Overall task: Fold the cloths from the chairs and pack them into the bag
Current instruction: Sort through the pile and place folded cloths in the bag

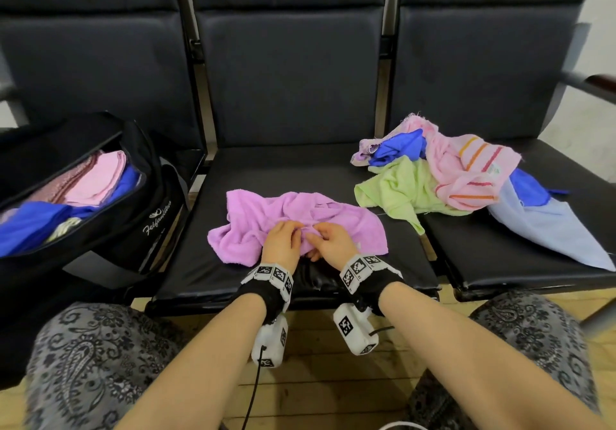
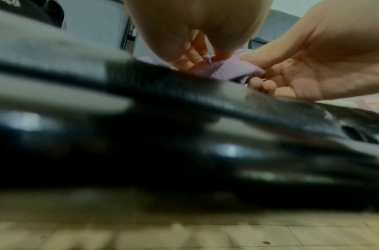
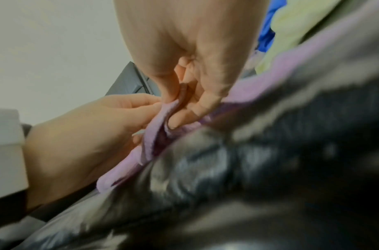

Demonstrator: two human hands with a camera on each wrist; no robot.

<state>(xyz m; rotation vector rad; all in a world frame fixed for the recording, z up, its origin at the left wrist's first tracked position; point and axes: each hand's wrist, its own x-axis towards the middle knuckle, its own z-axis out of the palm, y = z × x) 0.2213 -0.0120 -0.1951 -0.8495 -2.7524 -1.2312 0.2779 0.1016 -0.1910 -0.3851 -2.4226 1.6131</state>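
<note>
An edge of the purple towel (image 1: 300, 218) is pinched between thumb and curled fingers (image 3: 184, 116) of the right hand (image 1: 333, 241). The same edge is pinched just beside it by the left hand (image 1: 281, 241). The towel lies crumpled on the middle chair seat (image 1: 300, 169). Unfolded cloths (image 1: 443, 176) are heaped on the right seat; folded ones are packed in the open black bag (image 1: 133, 216) at left.

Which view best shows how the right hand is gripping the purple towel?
The right wrist view: the right hand pinches a fold of the purple towel between thumb and fingers, close up. The head view shows only the back of that hand on the towel; the left wrist view shows it from the side, partly blurred.
</note>
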